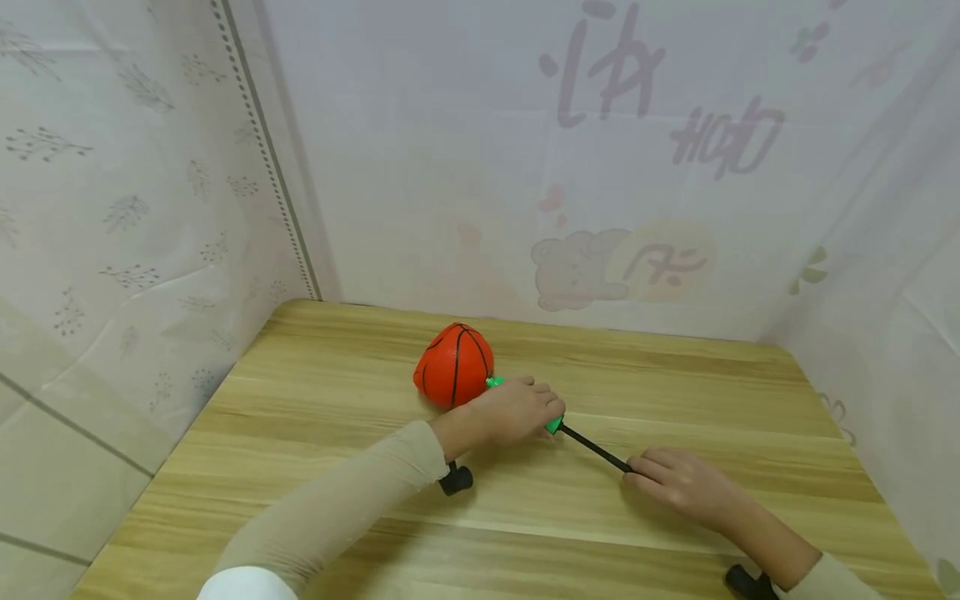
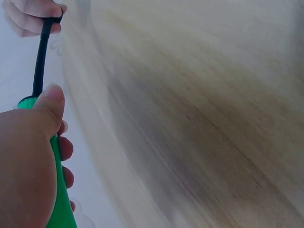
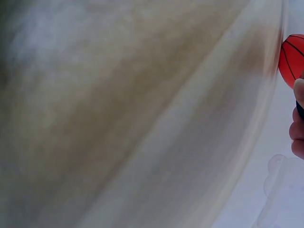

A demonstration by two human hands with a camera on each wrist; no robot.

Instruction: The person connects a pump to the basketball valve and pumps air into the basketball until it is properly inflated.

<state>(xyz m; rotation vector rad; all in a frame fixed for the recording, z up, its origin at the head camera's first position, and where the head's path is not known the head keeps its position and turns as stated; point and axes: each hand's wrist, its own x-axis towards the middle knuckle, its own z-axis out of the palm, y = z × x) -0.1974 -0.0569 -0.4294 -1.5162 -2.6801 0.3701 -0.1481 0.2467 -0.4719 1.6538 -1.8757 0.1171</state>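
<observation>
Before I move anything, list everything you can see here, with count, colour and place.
Ball: 1, orange-red with black lines, misshapen, on the table beyond the left wrist
Rod-like tool: 1, green handle with black shaft, between the two hands
Table: 1, light wood-brown, under the arms
Printed wall covering: piece count unclear, pale, behind and beside the table
Wrist devices: 2, black, one at each wrist
Sleeves: 2, beige, on the forearms
Left hand: 1, bare, gripping the green handle
Right hand: 1, bare, holding the shaft's far end
</observation>
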